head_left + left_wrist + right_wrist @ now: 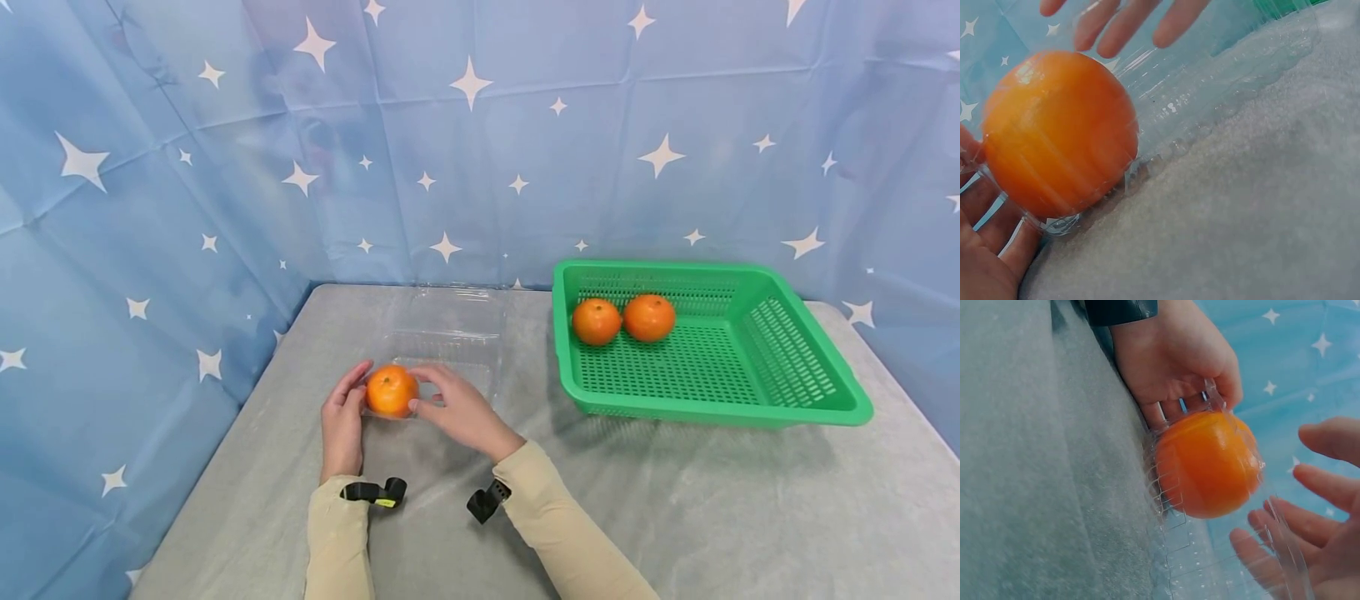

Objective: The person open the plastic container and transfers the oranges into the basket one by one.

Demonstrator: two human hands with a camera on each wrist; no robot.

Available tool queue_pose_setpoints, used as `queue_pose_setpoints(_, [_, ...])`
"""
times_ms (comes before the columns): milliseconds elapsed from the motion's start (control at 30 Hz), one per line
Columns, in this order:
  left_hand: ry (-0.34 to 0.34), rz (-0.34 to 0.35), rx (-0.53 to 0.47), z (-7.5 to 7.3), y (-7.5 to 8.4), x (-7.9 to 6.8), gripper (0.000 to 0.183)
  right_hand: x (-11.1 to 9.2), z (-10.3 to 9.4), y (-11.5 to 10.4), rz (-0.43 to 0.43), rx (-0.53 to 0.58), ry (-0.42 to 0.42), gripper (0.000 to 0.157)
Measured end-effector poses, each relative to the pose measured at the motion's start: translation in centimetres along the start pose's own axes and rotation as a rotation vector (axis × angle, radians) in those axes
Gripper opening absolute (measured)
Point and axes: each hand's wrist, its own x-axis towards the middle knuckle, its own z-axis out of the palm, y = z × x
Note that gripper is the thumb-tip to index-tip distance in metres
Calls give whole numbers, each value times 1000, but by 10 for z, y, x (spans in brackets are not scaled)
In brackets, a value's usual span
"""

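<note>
An orange [392, 391] sits in the left front part of a clear plastic clamshell box [480, 350], whose lid stands open at the back. My left hand [344, 421] grips the box's left wall beside the orange. In the right wrist view, that hand's thumb is at the rim and its fingers [1172, 412] lie outside the clear wall. My right hand [468, 414] is over the box, just right of the orange. Its fingers [1319, 519] are spread and apart from the fruit in the right wrist view.
A green plastic basket [712, 411] stands to the right on the grey tabletop [675, 517]. Inside it, at the left, lie two more oranges, one on the left [597, 322] and one beside it [649, 317]. A blue star-patterned curtain [525, 125] hangs behind the table.
</note>
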Motion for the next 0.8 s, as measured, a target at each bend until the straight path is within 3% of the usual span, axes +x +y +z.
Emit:
queue_pose_setpoints(267, [2,9,-19,-2,-1,-2,34,-1,3,-2,19,-206,-82,56])
queue_pose_setpoints(433, [-3,17,-12,-3,-1,-3,33,-2,3,-4,31,-244,-140,60])
queue_pose_setpoints(800, [-18,41,-3,-3,0,0,33,1,1,-5,40,-243,-170,66])
